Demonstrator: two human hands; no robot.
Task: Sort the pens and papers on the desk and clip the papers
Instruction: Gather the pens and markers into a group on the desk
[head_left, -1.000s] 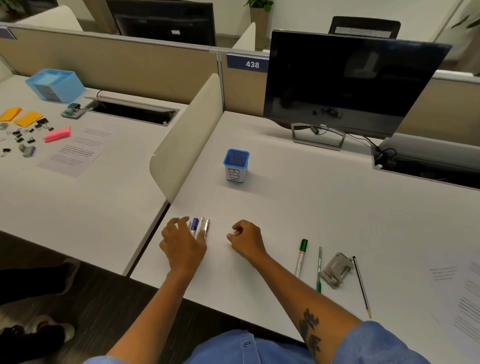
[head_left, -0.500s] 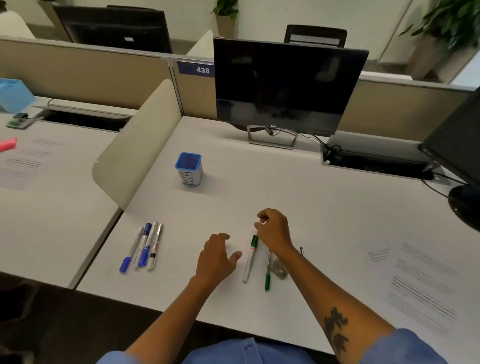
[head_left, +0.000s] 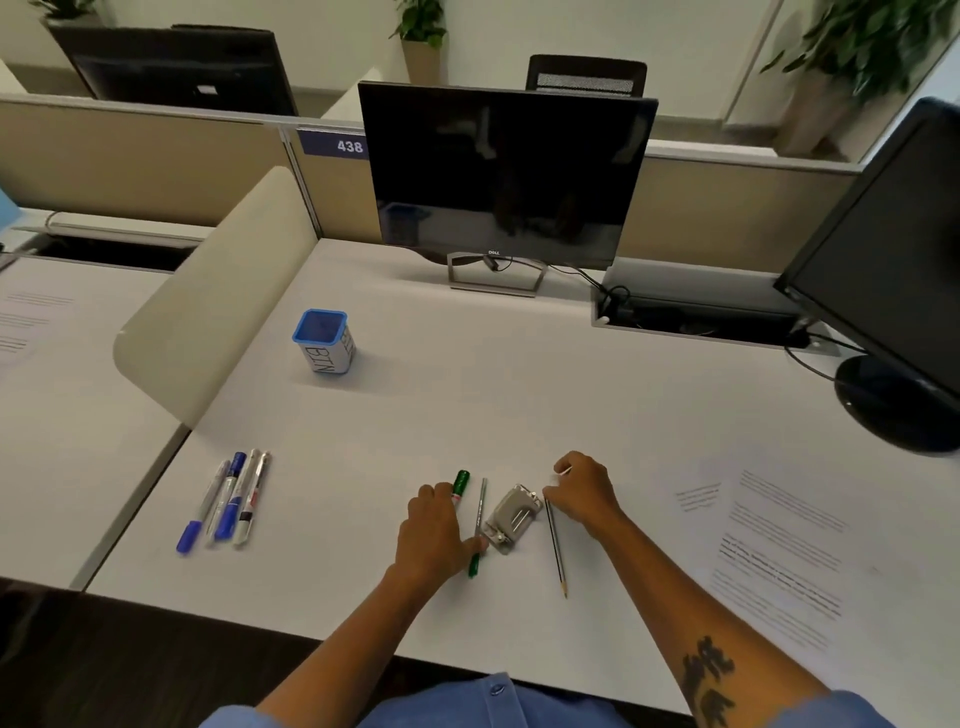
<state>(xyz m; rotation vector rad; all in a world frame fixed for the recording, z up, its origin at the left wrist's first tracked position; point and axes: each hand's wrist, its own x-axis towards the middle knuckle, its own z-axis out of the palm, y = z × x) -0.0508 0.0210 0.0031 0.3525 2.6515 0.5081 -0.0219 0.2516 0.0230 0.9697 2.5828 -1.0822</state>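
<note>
At lower centre of the frame the left hand (head_left: 434, 530) lies palm down on the bench (head_left: 519, 405), fingers curled over a green-capped marker (head_left: 459, 486), whose cap sticks out above the knuckles; its thumb touches a thin green pen (head_left: 478, 525) just to the right. The right hand (head_left: 584, 491), a little right of centre, has its fingers bent and pinches the top end of a pencil (head_left: 556, 545), which slants down toward the bottom edge with its point nearest the person. Between the two hands lies a grey metal clip (head_left: 511, 517), flat on the bench and touching the thin green pen. To the lower left, well apart, four pens (head_left: 228, 499) lie side by side in a row. Printed papers (head_left: 779, 551) are spread at the right. A blue-rimmed cup marked BIN (head_left: 324, 340) stands upright toward the upper left of the bench, before a dark monitor (head_left: 504, 171).
</note>
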